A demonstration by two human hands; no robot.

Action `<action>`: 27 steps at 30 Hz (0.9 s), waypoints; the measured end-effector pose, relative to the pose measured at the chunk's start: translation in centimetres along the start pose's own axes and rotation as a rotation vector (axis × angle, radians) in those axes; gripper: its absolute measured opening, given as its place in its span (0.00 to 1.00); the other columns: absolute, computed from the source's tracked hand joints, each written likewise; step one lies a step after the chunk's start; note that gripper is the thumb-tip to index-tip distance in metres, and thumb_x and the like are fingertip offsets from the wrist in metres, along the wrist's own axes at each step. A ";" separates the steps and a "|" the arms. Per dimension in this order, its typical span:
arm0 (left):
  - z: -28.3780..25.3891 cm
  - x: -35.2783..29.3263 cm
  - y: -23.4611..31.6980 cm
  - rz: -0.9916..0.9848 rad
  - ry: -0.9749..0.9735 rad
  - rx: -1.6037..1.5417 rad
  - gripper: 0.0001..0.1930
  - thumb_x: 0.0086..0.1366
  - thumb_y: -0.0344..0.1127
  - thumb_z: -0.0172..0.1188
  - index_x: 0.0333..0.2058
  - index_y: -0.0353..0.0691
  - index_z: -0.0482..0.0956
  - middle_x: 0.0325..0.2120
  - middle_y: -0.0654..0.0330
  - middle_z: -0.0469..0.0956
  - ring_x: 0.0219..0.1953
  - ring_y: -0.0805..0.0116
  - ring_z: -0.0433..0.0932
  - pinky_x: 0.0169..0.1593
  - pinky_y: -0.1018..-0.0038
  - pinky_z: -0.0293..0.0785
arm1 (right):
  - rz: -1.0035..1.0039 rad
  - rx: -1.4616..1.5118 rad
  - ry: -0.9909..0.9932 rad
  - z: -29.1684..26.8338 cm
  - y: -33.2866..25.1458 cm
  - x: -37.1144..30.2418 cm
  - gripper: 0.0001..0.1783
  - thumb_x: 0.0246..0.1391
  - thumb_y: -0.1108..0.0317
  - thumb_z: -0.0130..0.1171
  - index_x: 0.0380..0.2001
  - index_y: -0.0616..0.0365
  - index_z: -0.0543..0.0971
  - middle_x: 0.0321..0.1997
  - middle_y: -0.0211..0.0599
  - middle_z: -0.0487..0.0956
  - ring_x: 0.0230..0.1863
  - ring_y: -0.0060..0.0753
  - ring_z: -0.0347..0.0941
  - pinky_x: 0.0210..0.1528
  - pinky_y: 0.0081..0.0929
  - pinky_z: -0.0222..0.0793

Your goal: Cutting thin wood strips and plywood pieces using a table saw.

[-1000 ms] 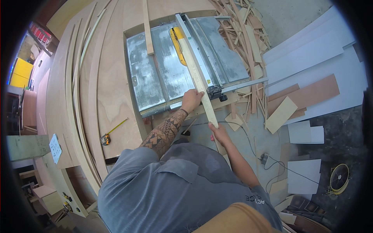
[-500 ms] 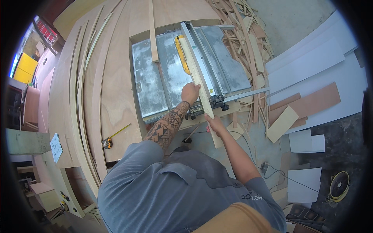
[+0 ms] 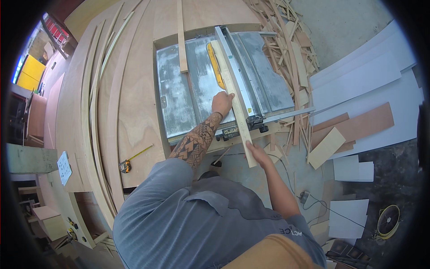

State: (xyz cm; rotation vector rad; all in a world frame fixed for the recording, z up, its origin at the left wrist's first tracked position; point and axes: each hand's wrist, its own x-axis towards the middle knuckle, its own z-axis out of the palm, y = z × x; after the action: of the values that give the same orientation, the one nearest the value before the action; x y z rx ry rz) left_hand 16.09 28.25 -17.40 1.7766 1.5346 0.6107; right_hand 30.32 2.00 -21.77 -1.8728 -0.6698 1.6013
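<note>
A long pale wooden strip (image 3: 239, 107) lies lengthwise on the grey metal table saw (image 3: 174, 105), along its silver fence (image 3: 242, 78). My left hand (image 3: 222, 103), fingers curled, grips the strip's left side over the saw's near part. Off the near edge of the saw, my right hand (image 3: 257, 155) is closed round the strip close to its near end; some of its fingers are hidden beneath. The yellow insert (image 3: 215, 67) sits just left of the strip's far part. No blade can be made out.
Another wooden strip (image 3: 182, 49) overlaps the saw's far left. Long strips and a tape measure (image 3: 125, 167) lie on the plywood bench (image 3: 139, 130) at left. Offcuts (image 3: 293, 58) are heaped at right, beside white panels (image 3: 358, 71). A cable (image 3: 331, 208) and a fan (image 3: 389, 220) are on the floor.
My right hand has slid back along the strip toward its near end. The left hand keeps its hold in nearly the same place. The whole view has shifted slightly.
</note>
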 end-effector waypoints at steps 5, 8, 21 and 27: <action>-0.1 0.0 0.8 -0.088 -0.087 -0.017 0.24 0.69 0.52 0.64 0.36 0.30 0.85 0.37 0.40 0.86 0.44 0.40 0.85 0.49 0.51 0.80 | 0.053 0.187 0.024 1.3 0.8 -4.6 0.35 0.69 0.31 0.51 0.47 0.57 0.76 0.24 0.35 0.80 0.21 0.28 0.79 0.20 0.23 0.70; -0.5 1.0 0.9 -0.098 -0.094 0.006 0.25 0.68 0.53 0.64 0.37 0.30 0.86 0.38 0.40 0.86 0.45 0.41 0.86 0.50 0.52 0.81 | 0.080 0.181 0.049 1.5 0.0 -4.2 0.35 0.69 0.30 0.50 0.44 0.56 0.76 0.23 0.34 0.79 0.17 0.26 0.77 0.16 0.21 0.65; -0.3 2.3 0.8 -0.190 0.055 -0.175 0.40 0.70 0.68 0.57 0.37 0.23 0.83 0.35 0.36 0.85 0.42 0.40 0.86 0.48 0.54 0.80 | -0.042 0.147 0.144 2.5 -7.5 -4.0 0.34 0.70 0.33 0.49 0.39 0.58 0.78 0.20 0.33 0.78 0.14 0.25 0.74 0.13 0.21 0.61; 0.8 -11.1 2.2 -0.186 -0.397 -0.967 0.36 0.75 0.58 0.57 0.64 0.30 0.61 0.40 0.49 0.83 0.34 0.60 0.87 0.40 0.67 0.85 | -0.222 -0.032 0.150 3.3 -7.6 -10.8 0.31 0.76 0.41 0.44 0.43 0.63 0.75 0.20 0.37 0.78 0.15 0.30 0.76 0.18 0.25 0.67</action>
State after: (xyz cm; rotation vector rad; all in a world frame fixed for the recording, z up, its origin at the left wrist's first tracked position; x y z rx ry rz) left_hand 16.07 17.07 -15.21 0.9221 0.8665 0.6892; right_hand 25.38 0.09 -9.23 -1.8486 -0.8097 1.3038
